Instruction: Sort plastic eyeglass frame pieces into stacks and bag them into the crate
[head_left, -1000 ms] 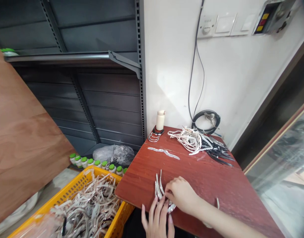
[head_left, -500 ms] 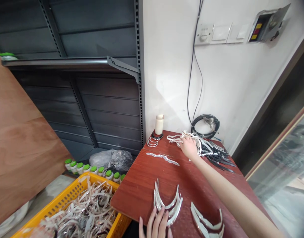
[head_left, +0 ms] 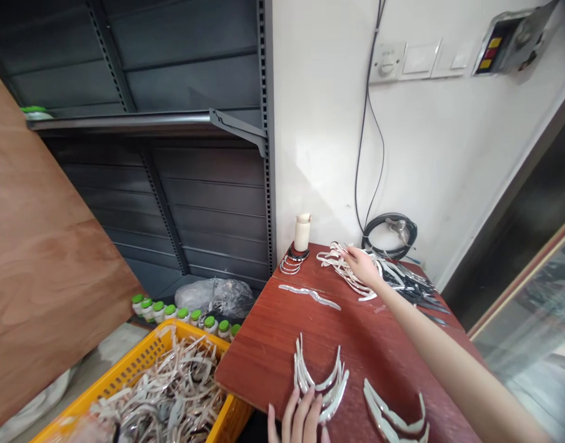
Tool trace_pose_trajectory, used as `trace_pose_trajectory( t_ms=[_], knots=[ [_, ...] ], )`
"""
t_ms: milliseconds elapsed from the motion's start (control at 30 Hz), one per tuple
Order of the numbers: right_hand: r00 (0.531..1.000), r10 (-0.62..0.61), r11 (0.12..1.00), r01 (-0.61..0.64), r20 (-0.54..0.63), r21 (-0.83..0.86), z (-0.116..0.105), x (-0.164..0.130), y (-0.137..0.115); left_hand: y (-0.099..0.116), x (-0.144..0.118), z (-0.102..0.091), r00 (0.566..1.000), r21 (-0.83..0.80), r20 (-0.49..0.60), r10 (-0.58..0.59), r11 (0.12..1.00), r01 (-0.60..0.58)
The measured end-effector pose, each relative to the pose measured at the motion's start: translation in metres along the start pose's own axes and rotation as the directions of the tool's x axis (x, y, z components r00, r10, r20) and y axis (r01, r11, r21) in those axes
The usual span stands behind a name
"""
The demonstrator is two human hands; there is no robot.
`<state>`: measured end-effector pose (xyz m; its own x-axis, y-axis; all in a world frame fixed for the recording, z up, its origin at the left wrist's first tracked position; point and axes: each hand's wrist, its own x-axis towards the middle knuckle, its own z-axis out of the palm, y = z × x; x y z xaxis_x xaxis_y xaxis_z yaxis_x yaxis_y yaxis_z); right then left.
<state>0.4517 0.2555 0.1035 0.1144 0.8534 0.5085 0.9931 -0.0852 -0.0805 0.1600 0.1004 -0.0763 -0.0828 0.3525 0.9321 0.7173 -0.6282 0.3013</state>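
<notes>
Red table (head_left: 264, 351), curved strips in piles.
Right hand (head_left: 366, 266) lies fingers apart on the far pile (head_left: 351, 271); left hand (head_left: 300, 418), flat and spread, touches the near stack (head_left: 320, 383).

Both hands are bare, with no gloves, rings or watch in view. The right hand (head_left: 365, 266), toward 1 o'clock, leads back along a long, sleeveless forearm. Only the fingers of the left hand (head_left: 300, 421) show, at 6 o'clock, slim with short nails.
</notes>
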Motion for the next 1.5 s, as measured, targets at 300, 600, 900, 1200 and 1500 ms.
trace_pose_trajectory(
  t_ms=[300,600,900,1200,1500],
  knots=[
    [0.997,-0.007,0.998,0.012,0.080,-0.056,-0.017,-0.017,-0.002,-0.007,-0.004,-0.013,0.985,-0.041,0.166,0.036,0.999,-0.030],
    [0.996,0.022,0.993,-0.033,0.089,0.115,-0.016,-0.044,-0.004,-0.008,-0.002,-0.013,0.985,-0.049,0.159,0.061,0.997,-0.053],
    [0.922,-0.105,0.828,-0.127,0.373,0.547,-0.110,-0.055,-0.063,-0.001,0.006,-0.025,0.965,-0.083,0.263,0.025,0.997,-0.003],
    [0.540,-0.323,0.947,0.175,0.777,0.271,-0.069,-0.058,-0.154,-0.002,0.005,-0.027,0.957,-0.077,0.286,0.052,0.997,-0.031],
    [0.769,-0.313,0.940,0.167,0.557,0.298,-0.042,-0.082,-0.133,-0.002,0.004,-0.022,0.973,-0.080,0.225,0.051,0.996,-0.034]
  ],
)
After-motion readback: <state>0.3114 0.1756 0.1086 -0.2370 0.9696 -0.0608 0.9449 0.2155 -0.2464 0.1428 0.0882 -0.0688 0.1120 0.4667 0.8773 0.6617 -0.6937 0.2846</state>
